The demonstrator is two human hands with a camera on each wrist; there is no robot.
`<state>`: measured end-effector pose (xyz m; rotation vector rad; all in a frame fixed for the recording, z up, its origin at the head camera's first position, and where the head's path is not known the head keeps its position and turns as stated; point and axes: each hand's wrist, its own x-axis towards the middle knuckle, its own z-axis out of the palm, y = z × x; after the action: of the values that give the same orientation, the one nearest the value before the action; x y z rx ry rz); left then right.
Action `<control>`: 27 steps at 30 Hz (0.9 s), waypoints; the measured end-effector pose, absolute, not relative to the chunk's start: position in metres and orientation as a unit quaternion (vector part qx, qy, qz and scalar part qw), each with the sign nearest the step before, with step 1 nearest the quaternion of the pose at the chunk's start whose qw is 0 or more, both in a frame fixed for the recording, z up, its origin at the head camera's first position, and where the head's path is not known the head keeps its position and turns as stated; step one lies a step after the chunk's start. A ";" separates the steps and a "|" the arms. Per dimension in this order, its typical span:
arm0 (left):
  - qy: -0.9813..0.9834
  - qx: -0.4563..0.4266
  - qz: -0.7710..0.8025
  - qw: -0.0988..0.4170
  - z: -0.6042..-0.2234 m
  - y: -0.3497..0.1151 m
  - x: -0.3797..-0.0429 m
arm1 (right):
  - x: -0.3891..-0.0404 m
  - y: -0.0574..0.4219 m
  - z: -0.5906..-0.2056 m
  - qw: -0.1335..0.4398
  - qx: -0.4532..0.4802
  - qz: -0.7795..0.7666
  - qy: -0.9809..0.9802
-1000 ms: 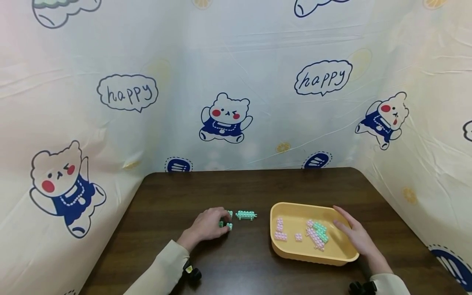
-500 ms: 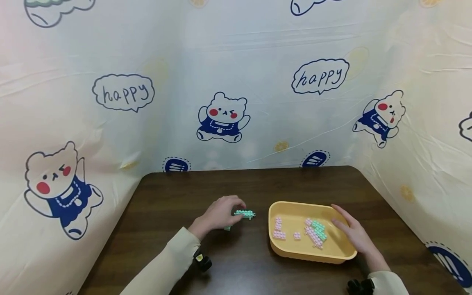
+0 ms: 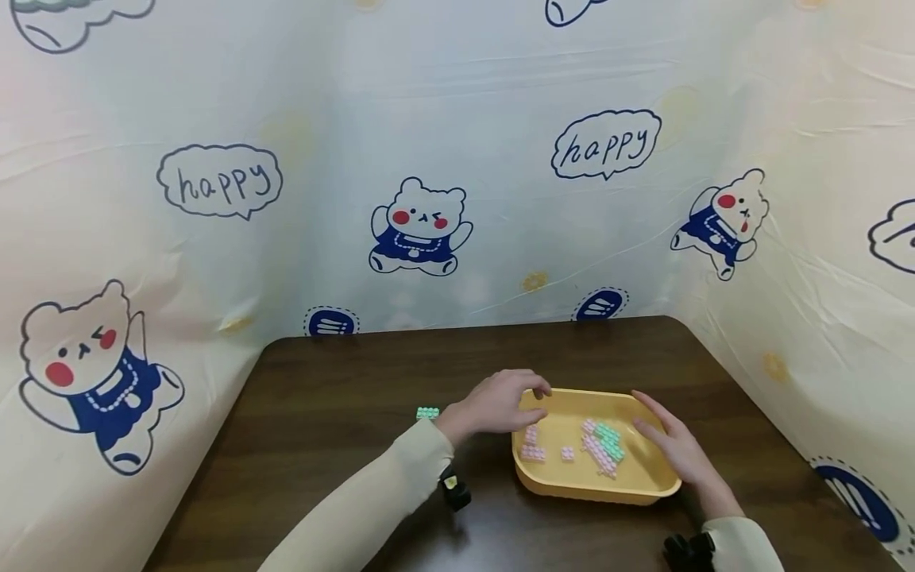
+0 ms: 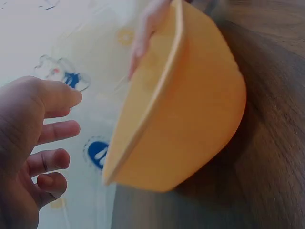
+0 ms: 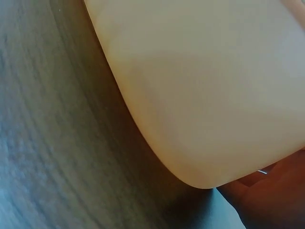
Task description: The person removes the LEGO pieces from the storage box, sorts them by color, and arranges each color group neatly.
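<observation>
My left hand [image 3: 496, 403] hovers at the back-left corner of the yellow tray [image 3: 572, 486], thumb and fingers loosely bent and apart. Nothing shows between its fingers [image 4: 59, 132] in the left wrist view. My right hand [image 3: 682, 453] holds the tray's right wall, the thumb inside and the fingers along the outside. Inside the tray lie pink building bricks [image 3: 532, 454], a small pink brick [image 3: 567, 454], and a longer pink piece [image 3: 596, 451] against a green brick piece [image 3: 610, 439]. A green brick [image 3: 427, 413] lies on the table beyond the left sleeve.
The dark wooden table [image 3: 343, 445] extends around the tray. A patterned curtain [image 3: 429, 119] with bears hangs behind and along both sides. The left sleeve and forearm [image 3: 372, 500] cover part of the table.
My left hand has moved right from the green pieces to the tray's corner. The long green piece is out of sight now. The right hand stays at the tray; the view shifts slightly.
</observation>
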<state>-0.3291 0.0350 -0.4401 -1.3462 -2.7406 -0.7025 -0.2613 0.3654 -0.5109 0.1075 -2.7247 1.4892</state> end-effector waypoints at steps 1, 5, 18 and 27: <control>-0.874 -0.434 -0.220 -0.002 -0.440 0.041 -0.329 | -0.261 0.365 -0.511 0.018 0.035 0.481 -0.876; -0.867 -0.453 -0.208 -0.021 -0.443 0.062 -0.330 | -0.261 0.366 -0.510 0.019 0.031 0.485 -0.874; -0.867 -0.461 -0.183 -0.058 -0.463 0.099 -0.338 | -0.262 0.367 -0.513 0.033 0.030 0.486 -0.873; -0.879 -0.444 -0.163 -0.065 -0.473 0.119 -0.339 | -0.265 0.366 -0.511 0.029 0.020 0.479 -0.877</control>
<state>-0.3388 0.1191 -0.4727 -1.4548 -2.8813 -0.5338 -0.2650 0.3658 -0.5111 0.0629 -2.7064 1.4782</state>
